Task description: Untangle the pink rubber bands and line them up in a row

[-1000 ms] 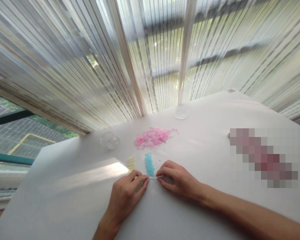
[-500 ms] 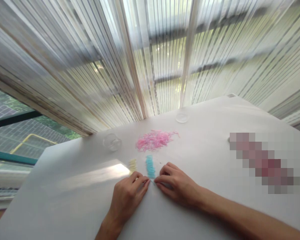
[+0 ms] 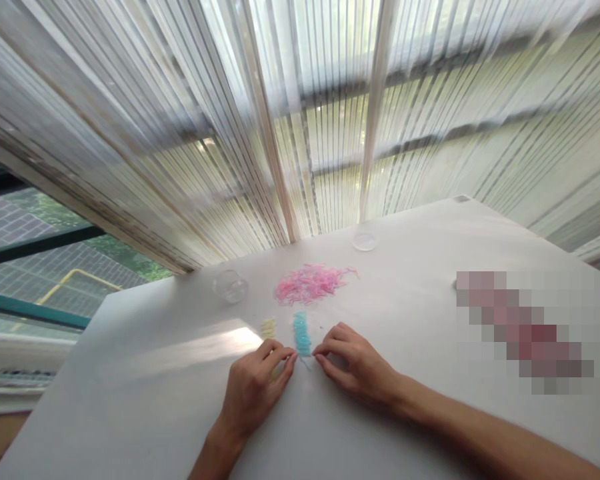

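Left hand (image 3: 255,380): thumb and finger curled close, tips just beside loose blue strip (image 3: 305,364); grip on it, cannot tell. Right hand (image 3: 355,360): same curl, across narrow gap; cannot tell if tips meet. Strip lies between hands, below blue row (image 3: 301,333). Yellow row (image 3: 269,328) beyond left knuckles. Pink pile (image 3: 313,283) farther off, clear dish (image 3: 365,242) near far edge. White table (image 3: 145,420), sunlit patch; striped curtain (image 3: 330,67) behind.

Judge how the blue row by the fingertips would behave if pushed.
The blue row would probably break up rather than slide whole: it looks like separate thin pieces laid side by side. Those pieces are likely light, being so slender.
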